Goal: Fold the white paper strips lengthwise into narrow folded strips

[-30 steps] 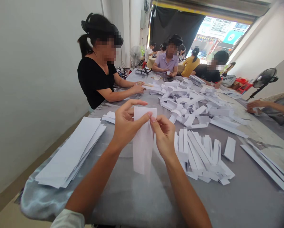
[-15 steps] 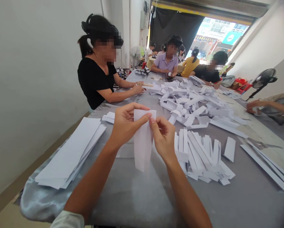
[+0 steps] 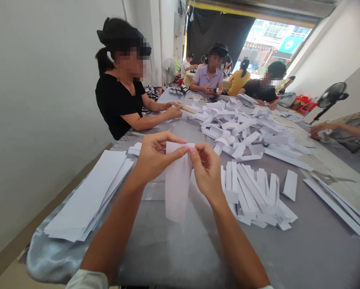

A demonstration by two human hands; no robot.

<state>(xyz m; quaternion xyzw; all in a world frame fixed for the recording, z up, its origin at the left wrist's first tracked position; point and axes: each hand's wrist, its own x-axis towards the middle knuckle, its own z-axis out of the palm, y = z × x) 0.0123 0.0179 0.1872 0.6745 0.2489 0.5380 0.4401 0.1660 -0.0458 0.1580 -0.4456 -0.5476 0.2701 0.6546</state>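
A strip of white paper (image 3: 176, 192) hangs upright between my hands over the grey table, with a lengthwise crease down it. My left hand (image 3: 155, 158) grips its top left, thumb in front and fingers behind. At the top right edge my right hand (image 3: 207, 168) pinches the same strip, its thumb tip close to the left thumb. The fingers behind the paper are partly hidden. Flat paper sheets (image 3: 89, 192) lie stacked to the left of my left forearm. Right of my right hand is a pile of folded paper strips (image 3: 255, 192).
A large heap of folded paper pieces (image 3: 234, 124) covers the table's middle. Long paper strips (image 3: 336, 206) lie at the right on the grey tablecloth (image 3: 155, 257). A co-worker in black (image 3: 119, 100) at the left holds a wooden stick (image 3: 186, 108). Other people sit around the table.
Both hands still grip the paper; its top edge has bent over and its lower end has swung slightly left. The co-worker at the left has raised the wooden stick.
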